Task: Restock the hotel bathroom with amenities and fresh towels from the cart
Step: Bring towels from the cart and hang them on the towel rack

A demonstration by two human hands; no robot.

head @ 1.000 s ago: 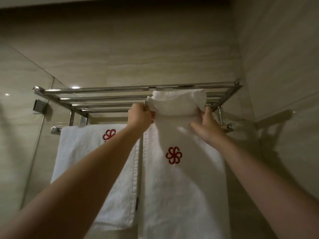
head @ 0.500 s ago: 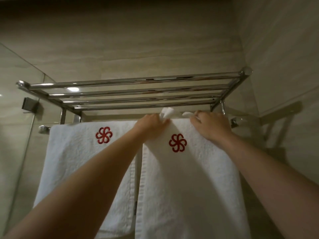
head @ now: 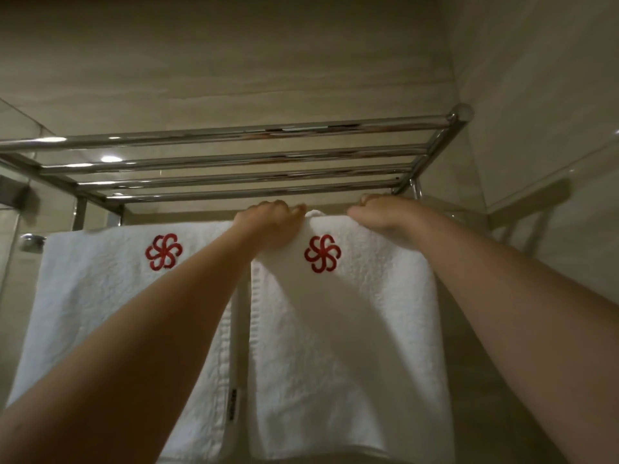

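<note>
task thing: the right towel (head: 351, 329) hangs folded over the rail (head: 31, 241) under the rack (head: 234, 159), just beside the left towel (head: 117, 296), with a thin gap between their edges.
why hung so: the logo (head: 322, 253) faces out near the top fold, level with the one on the left towel, probably so the pair reads as a matched set.
left hand (head: 271, 226): sits at the towel's upper left corner, fingers (head: 291, 209) curled over the fold and gripping it, thumb side down on the front face.
right hand (head: 385, 217): lies on the fold further right, fingers curled over the back of the rail and holding the cloth; the tips are hidden behind it.
why held so: a grip on both sides of the fold lets the cloth be slid or levelled along the rail without bunching.
arms: both bare forearms reach up and forward, converging on the fold, wrists bent slightly down.
step, as i judge it: final squaring of the second towel; the rack above carries nothing yet.
risk: an uneven tug could skew the fold or close the gap.
</note>
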